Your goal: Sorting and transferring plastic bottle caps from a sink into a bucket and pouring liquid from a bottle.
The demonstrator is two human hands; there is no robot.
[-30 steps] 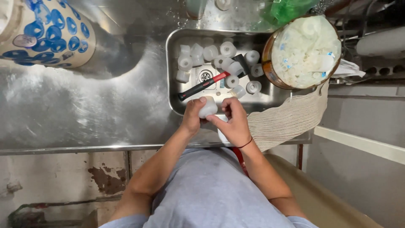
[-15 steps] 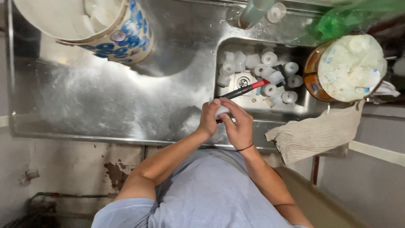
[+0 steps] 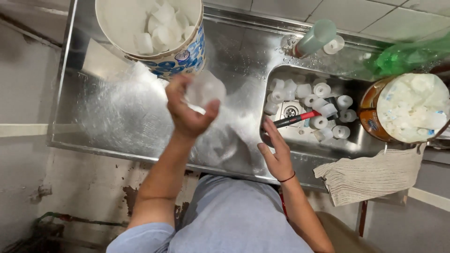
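Observation:
My left hand [image 3: 187,112] is raised over the steel counter [image 3: 117,117] and grips a small translucent plastic cup [image 3: 205,89], blurred by motion, just below the big blue-patterned white bucket [image 3: 183,58]. That bucket holds several similar cups. My right hand [image 3: 276,152] hovers with fingers spread at the sink's [image 3: 307,145] front left edge, holding nothing. Several small white cups [image 3: 323,107] lie in the sink around a red-and-black handled tool [image 3: 295,119].
A brown tub [image 3: 375,117] heaped with white cups stands right of the sink. A striped cloth [image 3: 370,175] hangs over the counter's front edge. A green bottle [image 3: 314,37] and a green plastic bag [image 3: 408,54] lie behind the sink.
Both hands were together at the sink's front edge on one cup. Now the left hand has swung up and left with the cup toward the bucket, and the right hand has let go.

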